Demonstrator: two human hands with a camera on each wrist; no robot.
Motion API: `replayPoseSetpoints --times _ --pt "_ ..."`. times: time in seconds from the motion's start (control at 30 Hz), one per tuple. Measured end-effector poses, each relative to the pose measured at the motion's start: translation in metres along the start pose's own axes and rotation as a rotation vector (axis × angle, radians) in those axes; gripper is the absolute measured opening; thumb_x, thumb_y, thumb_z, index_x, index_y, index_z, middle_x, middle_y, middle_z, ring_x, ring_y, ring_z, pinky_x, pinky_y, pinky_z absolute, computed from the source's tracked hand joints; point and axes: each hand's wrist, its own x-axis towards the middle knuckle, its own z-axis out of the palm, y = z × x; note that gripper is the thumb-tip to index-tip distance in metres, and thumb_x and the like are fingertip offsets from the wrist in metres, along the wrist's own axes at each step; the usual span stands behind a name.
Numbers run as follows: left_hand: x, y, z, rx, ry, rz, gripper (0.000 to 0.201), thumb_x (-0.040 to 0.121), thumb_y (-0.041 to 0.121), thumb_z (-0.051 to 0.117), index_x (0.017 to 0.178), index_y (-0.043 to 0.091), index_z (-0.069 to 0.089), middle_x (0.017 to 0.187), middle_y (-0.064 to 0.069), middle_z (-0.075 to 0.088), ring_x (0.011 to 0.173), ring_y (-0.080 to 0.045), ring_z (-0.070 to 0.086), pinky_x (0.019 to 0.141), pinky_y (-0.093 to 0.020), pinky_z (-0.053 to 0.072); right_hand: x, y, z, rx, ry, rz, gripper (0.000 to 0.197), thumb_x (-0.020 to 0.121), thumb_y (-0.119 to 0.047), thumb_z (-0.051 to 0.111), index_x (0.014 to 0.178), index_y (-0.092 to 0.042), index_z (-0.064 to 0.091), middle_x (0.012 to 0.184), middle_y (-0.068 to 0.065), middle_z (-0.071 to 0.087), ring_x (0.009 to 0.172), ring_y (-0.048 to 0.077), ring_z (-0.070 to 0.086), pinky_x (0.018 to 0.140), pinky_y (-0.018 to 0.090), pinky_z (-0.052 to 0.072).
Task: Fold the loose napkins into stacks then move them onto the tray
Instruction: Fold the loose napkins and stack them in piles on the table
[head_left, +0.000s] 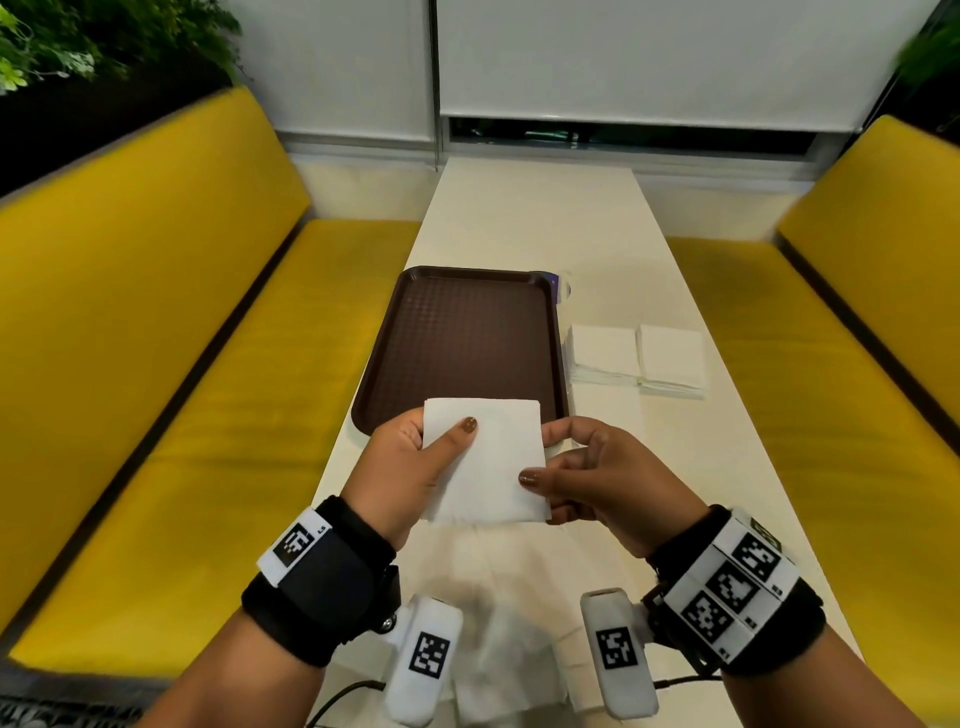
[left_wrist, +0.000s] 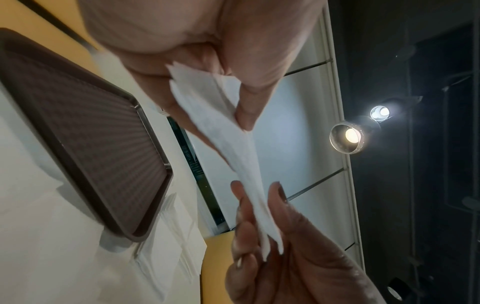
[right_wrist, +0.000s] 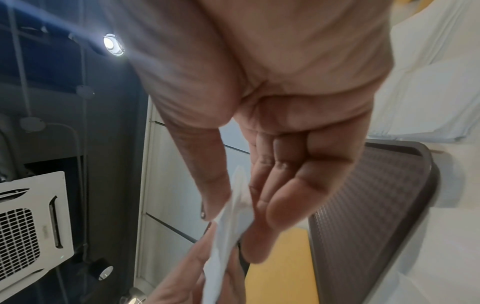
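A folded white napkin (head_left: 485, 460) is held in the air over the near end of the table, just in front of the brown tray (head_left: 467, 338). My left hand (head_left: 415, 457) pinches its left edge, thumb on top. My right hand (head_left: 582, 483) pinches its right edge, thumb on top and fingers under. The left wrist view shows the napkin (left_wrist: 228, 144) edge-on between both hands. In the right wrist view the napkin (right_wrist: 231, 222) sits between the thumb and fingers. Two folded napkin stacks (head_left: 636, 358) lie right of the tray. Loose unfolded napkins (head_left: 504, 597) lie below my hands.
The tray (left_wrist: 91, 133) holds nothing. The white table (head_left: 545, 223) is narrow, with yellow benches (head_left: 156, 389) along both long sides. A small purple and white object (head_left: 561, 288) peeks out at the tray's far right corner.
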Motion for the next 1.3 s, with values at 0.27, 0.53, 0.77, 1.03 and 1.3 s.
replayPoseSetpoints --times 0.27,0.53,0.77,1.03,1.3 --pt "0.003 -0.004 0.007 0.013 -0.046 0.026 0.036 0.082 0.020 0.073 0.117 0.015 0.066 0.109 0.001 0.073 0.100 -0.021 0.070 0.086 -0.040 0.058 0.002 0.004 -0.008 0.051 0.022 -0.022 0.014 0.088 -0.003 0.066 0.099 -0.008 0.060 0.067 0.003 0.070 0.059 0.015 0.066 0.059 0.029 0.055" --pt "0.008 -0.005 0.038 0.042 -0.197 0.051 0.036 0.081 0.013 0.074 0.115 0.010 0.066 0.107 -0.004 0.074 0.098 -0.020 0.071 0.083 -0.036 0.058 0.006 0.007 -0.032 0.123 0.138 -0.080 0.018 0.085 -0.017 0.068 0.096 -0.003 0.066 0.088 0.004 0.070 0.081 0.017 0.066 0.075 0.037 0.055" --pt "0.020 -0.003 0.073 0.041 -0.148 0.135 0.016 0.086 0.012 0.068 0.097 0.000 0.066 0.079 0.001 0.072 0.071 -0.010 0.067 0.062 -0.022 0.054 0.000 0.017 -0.068 0.023 0.171 -0.075 0.006 0.089 -0.010 0.066 0.089 -0.005 0.067 0.078 0.000 0.067 0.073 0.010 0.061 0.068 0.030 0.051" --pt "0.031 -0.008 0.114 0.086 -0.179 0.163 0.005 0.087 0.008 0.068 0.089 0.003 0.066 0.081 -0.006 0.070 0.072 -0.015 0.066 0.063 -0.025 0.053 0.006 0.022 -0.104 -0.062 0.184 -0.113 0.010 0.085 -0.016 0.071 0.086 -0.006 0.073 0.088 0.009 0.072 0.080 0.017 0.065 0.075 0.037 0.055" --pt "0.062 -0.015 0.132 0.028 -0.117 0.113 0.003 0.086 0.010 0.067 0.085 0.007 0.067 0.078 -0.001 0.069 0.073 -0.013 0.064 0.065 -0.024 0.052 0.025 0.029 -0.153 0.012 0.168 -0.050 0.010 0.090 -0.009 0.066 0.088 -0.005 0.074 0.089 0.018 0.071 0.077 0.021 0.062 0.073 0.036 0.048"
